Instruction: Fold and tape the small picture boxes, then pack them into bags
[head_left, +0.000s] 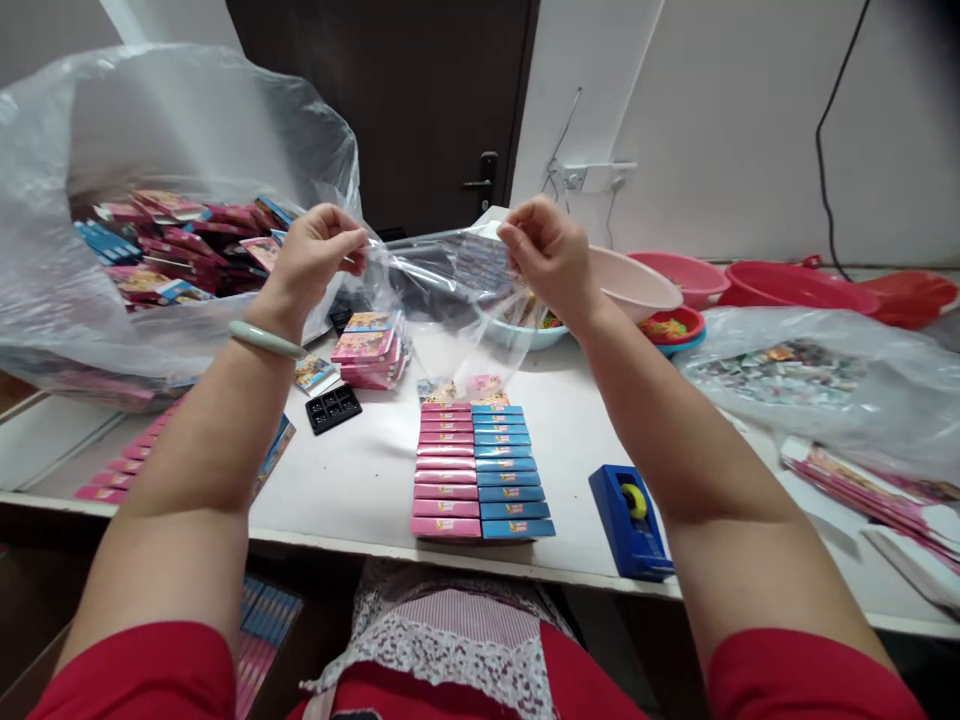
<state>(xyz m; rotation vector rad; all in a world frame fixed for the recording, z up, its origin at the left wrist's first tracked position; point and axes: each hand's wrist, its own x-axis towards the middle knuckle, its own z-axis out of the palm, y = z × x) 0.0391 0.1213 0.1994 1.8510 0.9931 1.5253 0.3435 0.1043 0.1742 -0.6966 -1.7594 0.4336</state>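
Both arms reach forward over the white table. A clear plastic bag (435, 265) is stretched between my hands, its top edge pulled wide. My left hand (322, 245) pinches one side of the bag, and a pale bangle (264, 340) circles that wrist. At the opposite side, my right hand (551, 255) grips the film between thumb and fingers. Below the bag, near the table's front edge, two rows of small boxes stand packed together, pink boxes (445, 478) on the left and blue boxes (514, 480) on the right. The bag's lower part hangs just behind them.
A blue tape dispenser (630, 520) stands right of the boxes. Behind the left arm are a wrapped bundle of boxes (367, 350), a black tray (334, 408) and a large plastic sack (307, 120) of boxes. Basins (787, 285) and a bag of small packets (795, 370) occupy the right.
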